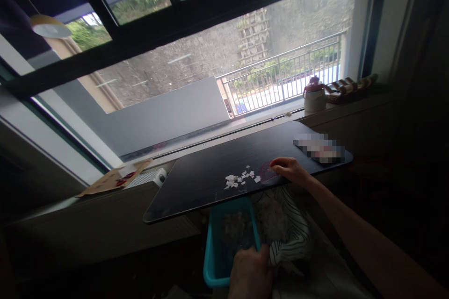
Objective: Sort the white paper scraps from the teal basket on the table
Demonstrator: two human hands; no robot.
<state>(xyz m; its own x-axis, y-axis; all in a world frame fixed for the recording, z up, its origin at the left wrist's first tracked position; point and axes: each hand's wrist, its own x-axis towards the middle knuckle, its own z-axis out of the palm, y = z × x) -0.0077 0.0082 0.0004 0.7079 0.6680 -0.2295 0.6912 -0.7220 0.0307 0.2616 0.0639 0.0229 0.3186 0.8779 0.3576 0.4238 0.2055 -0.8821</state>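
Fingers of the right hand (289, 170) are narrow, drawn together at a reddish clear piece (267, 174) near the desk's (199, 173) front edge, beside white paper scraps (240, 179). Below, the left hand (250, 271) curls by a teal bin's (206, 257) rim, its grip unclear; a lidded bottle (315, 99) stands on the windowsill (340, 112).

Matt dark tabletop (203, 168), small paper scraps (232, 180), smooth turquoise plastic bin (210, 261).
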